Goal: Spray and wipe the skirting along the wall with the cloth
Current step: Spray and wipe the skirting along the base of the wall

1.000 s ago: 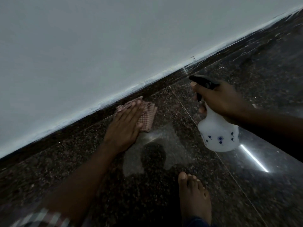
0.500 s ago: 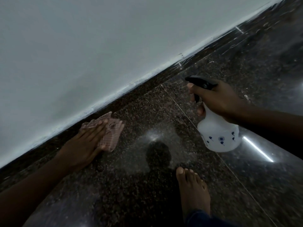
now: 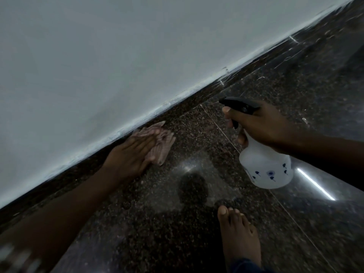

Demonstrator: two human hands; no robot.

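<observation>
Left hand (image 3: 134, 152): flat, fingers together, pressed on pinkish cloth (image 3: 160, 143); cloth blurred, bunched against dark speckled skirting (image 3: 189, 101) at foot of pale wall (image 3: 118, 56), roughly 9 o'clock from frame centre. Right hand (image 3: 262, 125): wrapped around neck of spray bottle (image 3: 266, 168), index finger along black trigger head (image 3: 239, 105), nozzle toward skirting at 10 o'clock. Bottle: white, translucent, small blue flower marks near base, held above floor, at 3 o'clock from cloth, well apart. Floor (image 3: 197, 243): polished dark granite, misted patch between both hands, bright strip reflection at 4 o'clock. Bare foot (image 3: 238, 233): planted on floor at 6 o'clock, toes toward wall.
</observation>
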